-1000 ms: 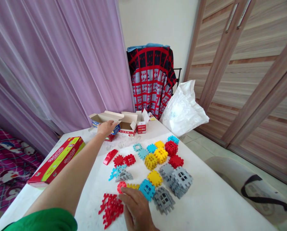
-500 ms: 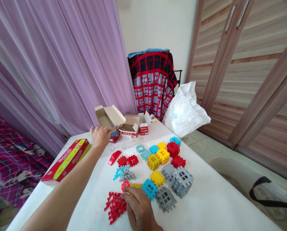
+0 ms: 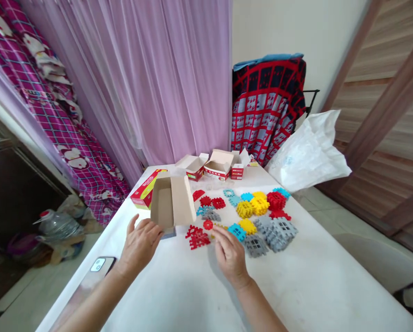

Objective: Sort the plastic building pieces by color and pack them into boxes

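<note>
Showing thumb and fingers apart, left hand (image 3: 140,243) is placed at near end of open box (image 3: 162,203), toward left edge of table (image 3: 178,290), box's long axis running away from it; right hand (image 3: 231,258) is farther, grip can't be told

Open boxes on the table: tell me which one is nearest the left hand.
The box whose long lid hangs out to its right, at the fingertips of the left hand; the other open boxes stand farther back, near the curtain.
</note>
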Action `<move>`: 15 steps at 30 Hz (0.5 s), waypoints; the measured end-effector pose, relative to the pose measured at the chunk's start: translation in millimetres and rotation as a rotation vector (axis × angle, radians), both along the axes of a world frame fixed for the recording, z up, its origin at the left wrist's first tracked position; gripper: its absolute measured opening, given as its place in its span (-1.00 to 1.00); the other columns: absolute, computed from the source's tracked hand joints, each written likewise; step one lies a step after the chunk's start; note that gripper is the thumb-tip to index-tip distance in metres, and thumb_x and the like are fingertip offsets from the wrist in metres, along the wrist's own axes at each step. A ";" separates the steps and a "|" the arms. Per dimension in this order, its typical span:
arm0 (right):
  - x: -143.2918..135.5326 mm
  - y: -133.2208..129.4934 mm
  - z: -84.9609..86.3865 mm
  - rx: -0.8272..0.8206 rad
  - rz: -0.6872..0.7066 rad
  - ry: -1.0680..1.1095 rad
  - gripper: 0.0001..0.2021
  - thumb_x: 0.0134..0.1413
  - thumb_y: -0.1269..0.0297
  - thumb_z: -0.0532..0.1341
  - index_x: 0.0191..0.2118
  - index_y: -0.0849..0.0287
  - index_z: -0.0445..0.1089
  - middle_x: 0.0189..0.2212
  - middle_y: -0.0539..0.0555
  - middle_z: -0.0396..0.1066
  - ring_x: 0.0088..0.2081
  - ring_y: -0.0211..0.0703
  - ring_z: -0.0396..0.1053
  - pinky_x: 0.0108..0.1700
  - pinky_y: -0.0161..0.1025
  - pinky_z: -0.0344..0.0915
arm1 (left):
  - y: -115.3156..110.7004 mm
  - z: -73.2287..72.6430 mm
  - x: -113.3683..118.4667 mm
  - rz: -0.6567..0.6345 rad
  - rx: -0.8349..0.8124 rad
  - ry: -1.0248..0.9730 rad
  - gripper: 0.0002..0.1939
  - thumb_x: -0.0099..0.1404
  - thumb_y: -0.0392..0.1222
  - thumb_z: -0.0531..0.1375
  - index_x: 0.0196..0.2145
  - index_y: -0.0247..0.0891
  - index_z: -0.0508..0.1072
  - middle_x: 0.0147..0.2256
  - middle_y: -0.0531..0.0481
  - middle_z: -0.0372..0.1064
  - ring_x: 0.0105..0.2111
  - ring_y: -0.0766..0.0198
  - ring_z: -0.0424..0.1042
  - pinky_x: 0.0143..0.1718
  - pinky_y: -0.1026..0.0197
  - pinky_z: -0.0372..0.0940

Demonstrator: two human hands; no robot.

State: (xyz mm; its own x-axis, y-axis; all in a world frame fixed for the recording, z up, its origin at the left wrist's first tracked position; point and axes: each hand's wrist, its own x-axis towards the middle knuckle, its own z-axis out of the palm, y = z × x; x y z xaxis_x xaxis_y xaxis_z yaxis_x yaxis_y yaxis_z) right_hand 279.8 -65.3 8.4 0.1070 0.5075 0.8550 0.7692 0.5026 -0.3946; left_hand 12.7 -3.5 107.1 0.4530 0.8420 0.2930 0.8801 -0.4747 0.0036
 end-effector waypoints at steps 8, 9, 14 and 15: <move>-8.9 -18.8 3.9 -0.039 -0.005 -0.040 -0.67 0.22 0.51 0.06 -0.03 0.14 0.48 -0.09 0.15 0.54 -0.05 -0.13 0.49 0.00 -0.16 0.45 | -30.6 -36.7 -56.3 0.047 -0.070 -0.082 -0.69 0.29 -0.07 0.03 -0.17 -0.05 0.54 0.10 -0.08 0.40 0.21 -0.03 0.24 0.27 -0.14 0.06; -11.2 -19.4 4.4 -0.042 0.000 -0.044 -0.67 0.21 0.51 0.06 -0.03 0.14 0.48 -0.08 0.15 0.54 -0.04 -0.13 0.48 0.01 -0.15 0.45 | -31.7 -41.5 -60.2 0.058 -0.061 -0.115 -0.66 0.29 -0.05 0.02 -0.11 -0.08 0.52 0.15 -0.11 0.35 0.23 -0.04 0.22 0.25 -0.13 0.10; -21.5 -27.0 -5.0 -0.062 0.014 -0.054 -0.65 0.19 0.53 0.06 -0.02 0.14 0.48 -0.09 0.13 0.54 -0.05 -0.14 0.49 0.02 -0.16 0.45 | -36.6 -61.7 -61.2 0.190 -0.042 -0.365 -0.43 0.34 0.10 0.00 0.23 -0.16 0.24 0.27 -0.23 0.16 0.22 0.00 0.25 0.17 -0.07 0.25; -22.5 -29.2 -9.1 -0.075 0.018 -0.062 -0.65 0.19 0.53 0.06 -0.03 0.15 0.48 -0.09 0.13 0.54 -0.05 -0.14 0.49 0.02 -0.17 0.45 | -36.6 -64.3 -58.5 0.219 -0.025 -0.401 -0.39 0.33 0.13 0.01 0.25 -0.17 0.19 0.28 -0.25 0.14 0.23 -0.02 0.24 0.16 -0.09 0.26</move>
